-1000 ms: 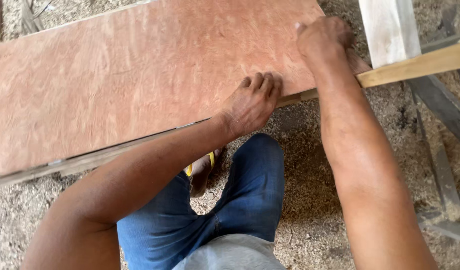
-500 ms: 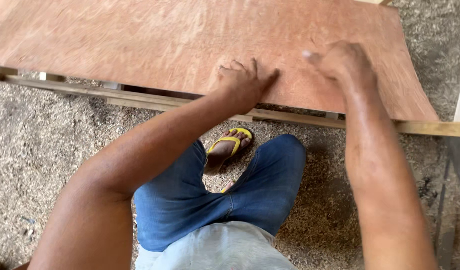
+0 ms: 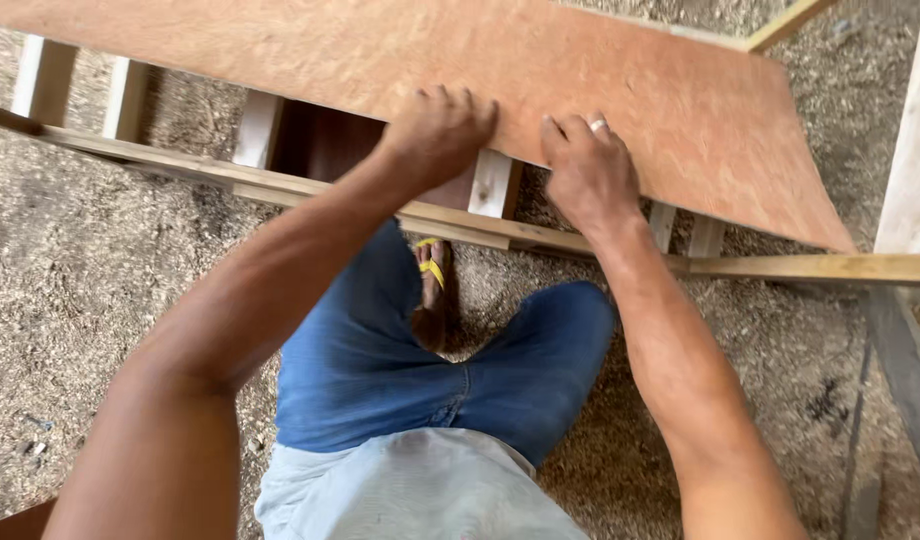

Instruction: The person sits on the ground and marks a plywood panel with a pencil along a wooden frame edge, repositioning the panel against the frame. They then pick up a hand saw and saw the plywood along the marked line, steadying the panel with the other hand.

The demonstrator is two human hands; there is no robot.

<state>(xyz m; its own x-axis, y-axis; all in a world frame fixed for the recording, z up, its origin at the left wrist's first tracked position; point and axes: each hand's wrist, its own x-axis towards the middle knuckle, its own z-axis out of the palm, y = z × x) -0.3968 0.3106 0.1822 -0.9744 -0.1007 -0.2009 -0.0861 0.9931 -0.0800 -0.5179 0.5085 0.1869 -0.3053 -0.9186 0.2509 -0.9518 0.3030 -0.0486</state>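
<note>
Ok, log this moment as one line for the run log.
left hand: on plywood sheet near edge | right hand: on same edge, ring on one finger | sheet: lying on wooden frame | floor: sawdust

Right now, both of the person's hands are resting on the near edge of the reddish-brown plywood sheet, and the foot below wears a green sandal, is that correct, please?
Not quite: the sandal has yellow straps, not green, as the head view shows. The rest holds: the left hand and the right hand both rest on the near edge of the reddish-brown plywood sheet.
</note>
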